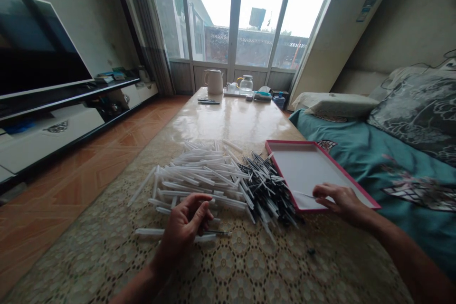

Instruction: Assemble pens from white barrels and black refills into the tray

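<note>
In front of me lies a heap of white translucent pen barrels [203,175]. Against its right side is a pile of thin pen refills with dark and pale parts [265,185]. My left hand [188,218] is closed at the near edge of the barrels, thumb against curled fingers; what it grips is mostly hidden. A thin dark-tipped stick [219,233] shows just below its fingers, and I cannot tell whether it is held. My right hand [337,201] pinches a thin pen refill [302,194] over the near side of a shallow, pink-rimmed white box [302,161].
The patterned table cover [249,266] bears a small dark piece [311,251] near me. At the far end stand a beige jug [213,81], a glass pitcher [245,84] and a tissue box [262,95]. A sofa [356,152] is at the right, a television [35,42] at the left.
</note>
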### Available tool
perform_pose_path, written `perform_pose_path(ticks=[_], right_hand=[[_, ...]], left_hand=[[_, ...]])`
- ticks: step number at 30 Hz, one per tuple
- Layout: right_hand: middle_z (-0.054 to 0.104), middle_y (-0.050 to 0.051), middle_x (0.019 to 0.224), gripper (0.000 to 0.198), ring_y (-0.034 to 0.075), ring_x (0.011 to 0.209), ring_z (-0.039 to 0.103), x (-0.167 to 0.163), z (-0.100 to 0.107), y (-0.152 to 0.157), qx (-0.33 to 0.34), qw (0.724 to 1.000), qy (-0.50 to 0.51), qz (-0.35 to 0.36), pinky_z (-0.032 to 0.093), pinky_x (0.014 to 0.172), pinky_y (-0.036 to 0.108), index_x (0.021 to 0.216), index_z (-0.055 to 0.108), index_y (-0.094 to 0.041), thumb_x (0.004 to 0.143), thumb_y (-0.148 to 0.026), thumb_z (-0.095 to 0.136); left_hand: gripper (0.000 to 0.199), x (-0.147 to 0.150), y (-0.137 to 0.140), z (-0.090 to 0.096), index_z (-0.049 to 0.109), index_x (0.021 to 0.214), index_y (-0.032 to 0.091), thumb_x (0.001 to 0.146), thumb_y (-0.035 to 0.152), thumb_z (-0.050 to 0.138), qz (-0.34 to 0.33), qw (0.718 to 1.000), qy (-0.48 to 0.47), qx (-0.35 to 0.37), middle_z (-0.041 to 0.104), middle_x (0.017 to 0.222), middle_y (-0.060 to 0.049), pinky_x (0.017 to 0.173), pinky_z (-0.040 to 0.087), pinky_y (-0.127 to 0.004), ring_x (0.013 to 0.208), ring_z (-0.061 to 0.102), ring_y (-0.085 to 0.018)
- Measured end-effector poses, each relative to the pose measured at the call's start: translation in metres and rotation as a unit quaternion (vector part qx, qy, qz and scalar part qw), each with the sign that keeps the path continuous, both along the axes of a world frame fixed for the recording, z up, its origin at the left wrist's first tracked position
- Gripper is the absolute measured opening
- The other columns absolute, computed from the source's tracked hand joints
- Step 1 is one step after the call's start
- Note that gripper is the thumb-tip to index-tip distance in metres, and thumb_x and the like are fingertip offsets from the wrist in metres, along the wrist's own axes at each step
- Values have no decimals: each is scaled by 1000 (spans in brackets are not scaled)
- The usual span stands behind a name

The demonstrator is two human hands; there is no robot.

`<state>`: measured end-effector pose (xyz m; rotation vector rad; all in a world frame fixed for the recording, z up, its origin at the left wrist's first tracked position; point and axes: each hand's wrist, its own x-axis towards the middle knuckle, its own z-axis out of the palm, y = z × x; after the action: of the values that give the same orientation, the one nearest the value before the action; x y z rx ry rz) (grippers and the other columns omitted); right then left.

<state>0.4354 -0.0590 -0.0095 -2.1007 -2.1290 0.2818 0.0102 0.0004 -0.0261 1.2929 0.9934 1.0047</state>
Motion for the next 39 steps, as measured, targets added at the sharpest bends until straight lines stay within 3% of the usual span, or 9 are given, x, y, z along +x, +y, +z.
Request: perform_pose_path(ticks=[4,8,16,19,22,28,33,36,39], right_hand=[[70,7,90,24,24,84,64,0,1,4,-73,996,59,15,45,78,32,85,68,-22,83,-35,48],[70,8,86,23,24,83,64,-7,11,10,-104,987,117,21,46,77,31,82,70,-19,79,-35,54],[71,4,75,17,21,72,65,-11,5,8,-70,983,167,17,48,67,28,72,70,-19,77,-26,55],[72,5,77,15,21,72,65,-20,5,10,-13,990,143,-2,48,67,29,76,70,-20,78,-27,56],[70,6,83,17,20,75,64,-57,15,14,75,986,151,-1,48,71,31,84,69,-21,84,-30,55],[63,2,85,14,15,77,59,-188,27,7,50,963,216,156,46,69,28,87,63,-20,88,-14,50],[62,5,93,17,19,86,57,-253,13,6,36,977,125,168,45,71,29,86,59,-18,77,-4,56],[61,6,92,18,20,86,56,-264,5,8,42,982,69,170,45,72,29,85,59,-18,75,-3,54],[61,6,92,19,20,86,56,-264,1,9,48,985,50,155,44,72,29,84,59,-18,76,-3,53]], left_hand=[[36,0,-1,0,61,97,15,80,47,65,-3,1000,8,-2,62,61,1,42,41,-20,46,51,-10],[37,0,-1,2,62,96,15,78,48,65,2,1000,16,-6,62,61,1,42,41,-20,46,51,-10],[33,-2,1,12,62,96,15,79,43,66,21,1000,15,5,63,63,1,44,43,-21,50,54,-12],[32,-5,1,13,62,96,16,80,43,65,34,999,13,14,62,63,1,43,42,-21,48,53,-11],[29,-7,2,13,61,97,15,83,41,62,46,998,28,22,63,64,1,44,41,-20,49,52,-11],[24,-11,4,14,62,91,16,84,38,60,49,992,101,51,63,64,0,45,40,-21,48,51,-11],[21,-15,5,19,63,91,17,86,36,57,53,977,169,115,64,66,-1,53,43,-25,57,58,-15],[18,-21,6,26,65,78,18,85,33,58,-22,951,249,182,64,64,-1,57,42,-25,61,59,-17],[15,-28,5,31,64,67,19,79,28,64,-156,894,344,241,63,64,0,57,38,-25,61,56,-16]])
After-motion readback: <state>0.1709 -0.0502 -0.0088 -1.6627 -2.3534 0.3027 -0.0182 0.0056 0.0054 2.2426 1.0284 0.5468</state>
